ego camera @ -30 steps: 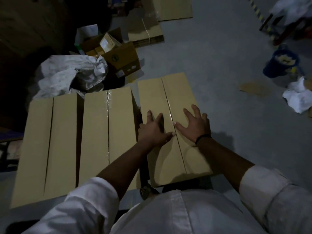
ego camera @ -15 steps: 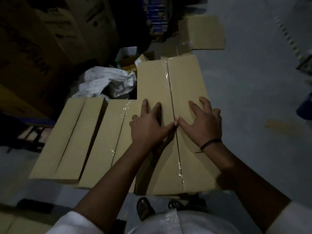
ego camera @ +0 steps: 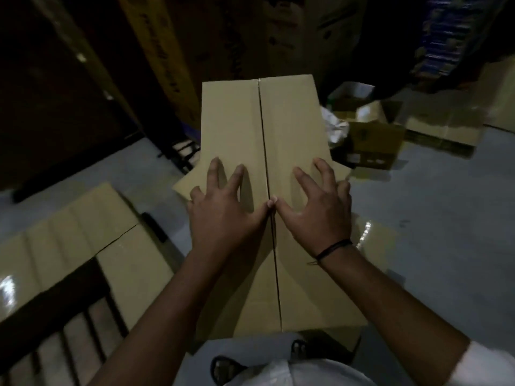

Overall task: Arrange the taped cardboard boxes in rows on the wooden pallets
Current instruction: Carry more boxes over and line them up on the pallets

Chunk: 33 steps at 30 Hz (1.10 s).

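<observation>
A long cardboard box (ego camera: 289, 121) fills the middle of the view, its top seam running away from me. My left hand (ego camera: 223, 215) and my right hand (ego camera: 315, 210) lie on its top with fingers spread. The two thumbs meet at the seam. Whether the thumbs hook into the seam is hidden. At the lower left a wooden pallet (ego camera: 64, 330) shows its dark slats. Taped boxes (ego camera: 69, 227) lie side by side on it, glossy tape shining. Another taped box (ego camera: 373, 246) lies under the one I touch, to the right.
Tall dark stacked cartons (ego camera: 172, 51) rise behind and to the left. Open small boxes (ego camera: 373, 140) and a crumpled white bag (ego camera: 335, 126) sit on the grey floor (ego camera: 446, 218) at the right. My sandalled feet (ego camera: 225, 366) are just below the box.
The view has swung left and the box now sits higher and closer in front of me. The pallet with taped boxes has come into sight at the lower left. My fingers have spread wider.
</observation>
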### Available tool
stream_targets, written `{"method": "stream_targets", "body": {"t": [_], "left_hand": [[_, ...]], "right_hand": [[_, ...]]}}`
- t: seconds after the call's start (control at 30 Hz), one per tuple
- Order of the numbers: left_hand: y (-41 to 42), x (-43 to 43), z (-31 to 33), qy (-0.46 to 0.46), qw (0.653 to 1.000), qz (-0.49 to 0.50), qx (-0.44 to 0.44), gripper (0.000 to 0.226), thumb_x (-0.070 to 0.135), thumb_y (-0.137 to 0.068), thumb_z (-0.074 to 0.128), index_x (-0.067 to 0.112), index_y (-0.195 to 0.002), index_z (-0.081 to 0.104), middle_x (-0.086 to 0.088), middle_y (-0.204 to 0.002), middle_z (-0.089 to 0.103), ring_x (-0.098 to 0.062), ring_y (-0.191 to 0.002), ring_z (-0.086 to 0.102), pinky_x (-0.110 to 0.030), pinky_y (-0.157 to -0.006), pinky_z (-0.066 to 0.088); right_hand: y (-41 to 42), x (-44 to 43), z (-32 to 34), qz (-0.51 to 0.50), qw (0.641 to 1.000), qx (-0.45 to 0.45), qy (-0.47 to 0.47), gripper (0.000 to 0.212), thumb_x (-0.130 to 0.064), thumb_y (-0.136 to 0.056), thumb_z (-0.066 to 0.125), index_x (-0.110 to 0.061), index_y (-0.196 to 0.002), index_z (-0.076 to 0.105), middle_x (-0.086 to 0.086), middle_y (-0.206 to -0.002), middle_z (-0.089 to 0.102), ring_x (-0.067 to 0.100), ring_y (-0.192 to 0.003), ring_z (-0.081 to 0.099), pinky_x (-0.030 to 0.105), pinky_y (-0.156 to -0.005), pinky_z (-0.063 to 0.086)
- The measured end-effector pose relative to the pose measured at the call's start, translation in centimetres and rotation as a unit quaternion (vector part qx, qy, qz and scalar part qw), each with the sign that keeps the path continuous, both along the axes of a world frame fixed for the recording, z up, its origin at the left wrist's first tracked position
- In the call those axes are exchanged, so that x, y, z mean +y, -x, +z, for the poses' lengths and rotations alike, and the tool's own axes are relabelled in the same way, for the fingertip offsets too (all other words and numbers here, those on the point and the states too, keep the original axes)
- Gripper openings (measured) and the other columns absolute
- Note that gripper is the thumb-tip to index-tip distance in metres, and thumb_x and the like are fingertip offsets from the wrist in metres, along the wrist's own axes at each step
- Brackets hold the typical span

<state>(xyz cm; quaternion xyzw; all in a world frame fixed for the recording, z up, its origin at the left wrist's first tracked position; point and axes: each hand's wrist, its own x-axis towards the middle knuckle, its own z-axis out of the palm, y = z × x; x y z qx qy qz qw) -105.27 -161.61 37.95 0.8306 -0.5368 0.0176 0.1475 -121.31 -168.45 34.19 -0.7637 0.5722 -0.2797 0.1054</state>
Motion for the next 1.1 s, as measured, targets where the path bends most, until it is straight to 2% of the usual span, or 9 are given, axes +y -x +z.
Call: {"method": "stream_targets", "body": {"t": [0.17,0.37,0.5,0.67,0.8,1.0,1.1], "left_hand": [[-4.9,8.5,0.9,0.012,0.992,0.129,-0.004,0.092,0.089,-0.079,0.047,0.046,-0.158,0.026,0.005,-0.172,0.005,-0.043,-0.143,0.034,-0.060,-0.114,0.032],[-10.1,20.1,-0.2,0.012,0.970,0.243,0.012,0.092,0.086,-0.081,0.048,0.045,-0.158,0.022,0.004,-0.171,0.001,-0.045,-0.144,0.031,-0.058,-0.113,0.032],[-13.0,29.4,-1.2,0.011,0.950,0.311,0.003,0.090,0.085,-0.082,0.047,0.043,-0.158,0.023,0.001,-0.171,0.004,-0.045,-0.141,0.035,-0.055,-0.110,0.036],[-17.5,41.5,-2.2,-0.001,0.932,0.364,-0.006,0.091,0.087,-0.081,0.046,0.042,-0.157,0.027,-0.001,-0.170,0.009,-0.048,-0.139,0.037,-0.059,-0.111,0.037],[-20.7,49.0,-3.1,-0.019,0.915,0.403,0.002,0.091,0.087,-0.081,0.045,0.040,-0.157,0.028,-0.003,-0.170,0.010,-0.049,-0.141,0.036,-0.060,-0.110,0.035],[-24.4,55.9,-5.4,-0.009,0.897,0.441,0.020,0.091,0.087,-0.080,0.049,0.039,-0.156,0.034,-0.002,-0.169,0.015,-0.047,-0.142,0.036,-0.059,-0.110,0.034],[-26.6,57.6,-6.9,-0.008,0.890,0.454,0.044,0.090,0.084,-0.079,0.054,0.038,-0.155,0.037,-0.002,-0.169,0.016,-0.046,-0.142,0.035,-0.060,-0.109,0.034]], "right_hand": [[-7.0,5.0,0.9,0.133,0.991,-0.004,0.007,0.073,-0.073,-0.086,0.052,-0.041,-0.150,0.042,-0.004,-0.164,0.021,0.030,-0.128,0.037,0.042,-0.103,0.043],[-15.6,13.0,0.6,0.262,0.965,0.003,0.007,0.073,-0.073,-0.085,0.052,-0.041,-0.150,0.041,-0.004,-0.164,0.020,0.029,-0.132,0.035,0.045,-0.103,0.047],[-20.8,20.9,0.1,0.339,0.940,0.032,-0.011,0.073,-0.072,-0.087,0.053,-0.043,-0.152,0.038,-0.003,-0.166,0.015,0.033,-0.136,0.032,0.046,-0.108,0.041],[-26.7,32.2,-1.2,0.393,0.918,0.039,-0.017,0.071,-0.073,-0.087,0.048,-0.042,-0.150,0.040,-0.002,-0.166,0.017,0.033,-0.132,0.035,0.047,-0.107,0.040],[-30.8,39.2,-1.9,0.432,0.900,0.046,-0.032,0.068,-0.071,-0.087,0.051,-0.040,-0.147,0.045,-0.002,-0.165,0.021,0.035,-0.132,0.037,0.050,-0.106,0.041],[-36.0,45.2,-3.3,0.481,0.873,0.072,-0.026,0.067,-0.070,-0.087,0.053,-0.039,-0.146,0.047,-0.002,-0.163,0.024,0.036,-0.129,0.039,0.047,-0.102,0.042],[-38.3,46.9,-4.8,0.494,0.862,0.107,-0.032,0.068,-0.070,-0.088,0.051,-0.039,-0.148,0.044,-0.001,-0.164,0.020,0.036,-0.131,0.037,0.049,-0.105,0.042]]}}
